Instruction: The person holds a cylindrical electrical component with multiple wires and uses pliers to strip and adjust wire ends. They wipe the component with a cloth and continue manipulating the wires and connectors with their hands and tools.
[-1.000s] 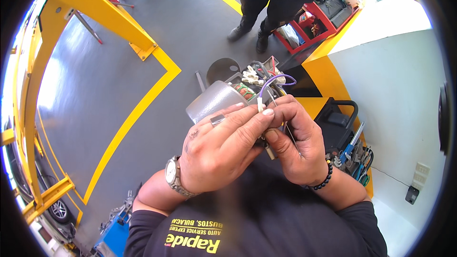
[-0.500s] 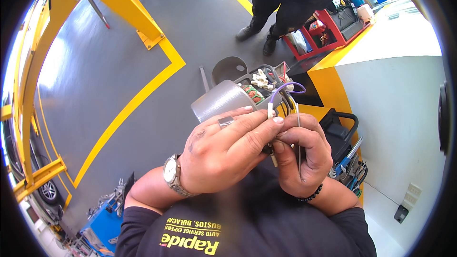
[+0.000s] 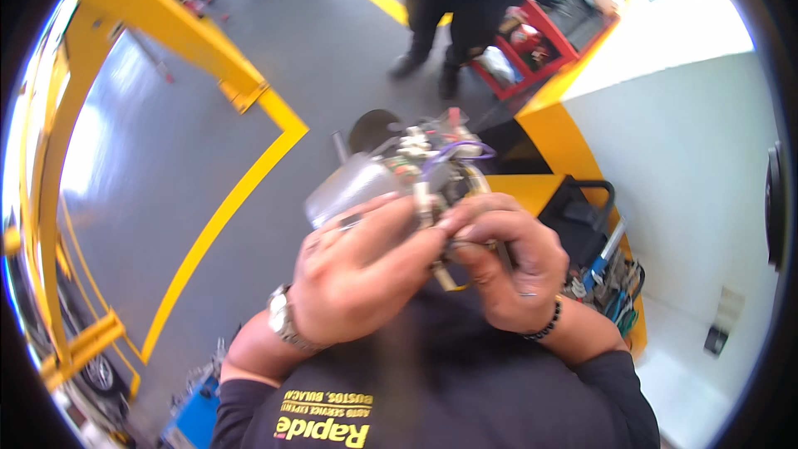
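Note:
In front of me is a grey metal housing (image 3: 353,187) shaped like a motor body, with a tangle of wires at its right side. White wire connectors (image 3: 413,143) and a purple wire (image 3: 457,150) stand out among them. My left hand (image 3: 362,270), ringed and wearing a watch, has thumb and fingers closed beside an upright white connector (image 3: 424,202) and on the wiring. Against its fingertips, my right hand (image 3: 515,262) is closed in a pinch; a thin metal rod (image 3: 527,293) shows in its palm. Motion blur and fingers hide the exact contact point.
A yellow lift post (image 3: 179,29) stands at the left. Another person (image 3: 440,17) is beyond the housing, next to a red tool cart (image 3: 540,50). Black cases and tools (image 3: 598,274) lie at my right, by a white wall. A blue tool cart (image 3: 195,420) is at lower left.
The view has shifted and blurred. Both hands and the housing sit slightly further left in the picture. The thin rod, upright across my right hand before, now shows only in the palm.

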The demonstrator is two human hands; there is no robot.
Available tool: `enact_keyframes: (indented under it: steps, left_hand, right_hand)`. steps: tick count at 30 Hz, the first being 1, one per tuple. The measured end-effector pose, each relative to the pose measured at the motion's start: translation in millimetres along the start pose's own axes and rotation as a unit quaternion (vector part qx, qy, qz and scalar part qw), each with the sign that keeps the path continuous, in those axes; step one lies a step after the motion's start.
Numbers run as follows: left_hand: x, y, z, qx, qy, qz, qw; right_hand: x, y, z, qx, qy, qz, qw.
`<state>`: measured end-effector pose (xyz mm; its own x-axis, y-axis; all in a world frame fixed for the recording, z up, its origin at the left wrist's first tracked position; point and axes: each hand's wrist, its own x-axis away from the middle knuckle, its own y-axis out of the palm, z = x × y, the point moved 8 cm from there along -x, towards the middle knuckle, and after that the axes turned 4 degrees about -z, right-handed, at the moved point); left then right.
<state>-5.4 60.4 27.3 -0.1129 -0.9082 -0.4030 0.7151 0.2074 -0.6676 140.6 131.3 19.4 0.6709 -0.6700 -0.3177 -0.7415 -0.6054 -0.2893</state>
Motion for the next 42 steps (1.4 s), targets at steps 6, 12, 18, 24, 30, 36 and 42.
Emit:
enact_keyframes:
  steps: [6, 12, 18, 24, 30, 36, 42]
  left_hand:
    - [5, 4, -5, 0.018, -0.048, 0.024, 0.998]
    - [13, 4, -12, 0.013, -0.028, 0.034, 0.999]
    - [17, 6, -22, 0.059, -0.019, 0.046, 0.997]
    - [27, 7, -35, 0.125, -0.039, 0.059, 0.990]
    - [34, -2, -46, 0.112, -0.036, 0.053, 0.992]
    - [40, -15, -52, 0.070, -0.045, 0.063, 0.995]
    - [42, -34, -58, 0.018, -0.058, 0.075, 0.995]
  right_hand:
    - [11, -51, 9, 0.031, -0.011, 0.127, 0.991]
    - [118, -200, 46, 0.229, 0.072, 0.379, 0.894]
    - [268, -278, 51, 0.308, 0.268, 0.422, 0.810]
    - [320, -255, 65, 0.384, 0.309, 0.337, 0.802]
    - [346, -253, 85, 0.332, 0.332, 0.344, 0.813]
    - [282, -243, 106, 0.420, 0.274, 0.145, 0.853]
    - [272, -241, 126, 0.466, 0.256, 0.046, 0.845]
